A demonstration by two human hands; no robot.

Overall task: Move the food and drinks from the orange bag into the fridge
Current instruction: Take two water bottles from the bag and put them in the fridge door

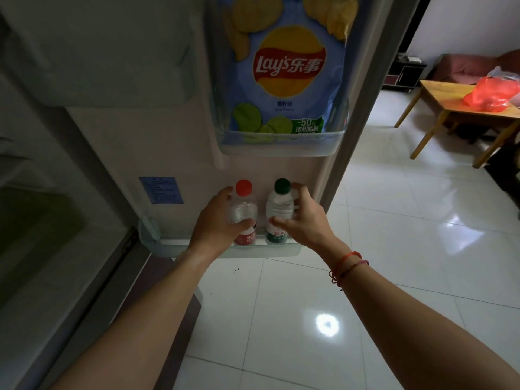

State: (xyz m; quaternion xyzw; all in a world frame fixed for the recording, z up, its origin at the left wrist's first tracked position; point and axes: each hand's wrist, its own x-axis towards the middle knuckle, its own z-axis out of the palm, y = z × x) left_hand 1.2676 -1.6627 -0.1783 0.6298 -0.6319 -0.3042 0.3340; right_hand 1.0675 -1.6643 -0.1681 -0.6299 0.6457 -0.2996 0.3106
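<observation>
Two small water bottles stand side by side in the lower door shelf [281,250] of the open fridge. My left hand [218,220] is wrapped around the red-capped bottle [244,205]. My right hand [302,218] grips the green-capped bottle [279,205]. A blue bag of Lay's chips [287,68] stands upright in the upper door shelf [281,146]. The orange bag [492,94] lies on a wooden table [439,97] far off at the right.
The fridge's dark interior [42,220] is at the left, with a blue label [161,190] on the door's inner wall. White glossy floor tiles [365,249] stretch to the right. A dark low cabinet [403,73] and a reddish sofa [464,67] stand behind the table.
</observation>
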